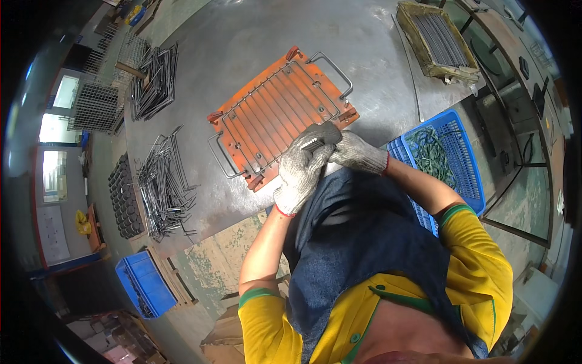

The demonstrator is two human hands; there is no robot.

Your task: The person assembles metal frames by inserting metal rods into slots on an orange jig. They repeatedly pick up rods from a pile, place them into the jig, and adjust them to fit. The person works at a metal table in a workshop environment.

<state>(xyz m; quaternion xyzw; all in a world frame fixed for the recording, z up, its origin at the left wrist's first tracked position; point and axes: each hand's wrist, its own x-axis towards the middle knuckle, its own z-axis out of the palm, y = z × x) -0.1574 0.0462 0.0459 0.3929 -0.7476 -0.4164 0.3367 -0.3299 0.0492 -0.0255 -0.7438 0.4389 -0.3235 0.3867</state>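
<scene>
An orange metal jig (pixel 276 115) lies at a slant on the steel table, with a wire frame and several parallel thin rods set across it. Bent metal handles stick out at its left and right ends. At its near edge, close to my apron, both gloved hands meet. My left hand (pixel 301 167) is closed around what looks like a small bundle of thin metal rods (pixel 311 144), their bright ends showing in a row. My right hand (pixel 351 148) presses against it from the right, fingers curled; what those fingers grip is hidden.
Bent wire pieces (pixel 154 82) and a heap of wire parts (pixel 162 188) lie along the table's left side. A box of straight rods (pixel 439 39) sits far right. Blue baskets (pixel 464 161) stand beside the table on the right, and a blue bin (pixel 145 285) lower left.
</scene>
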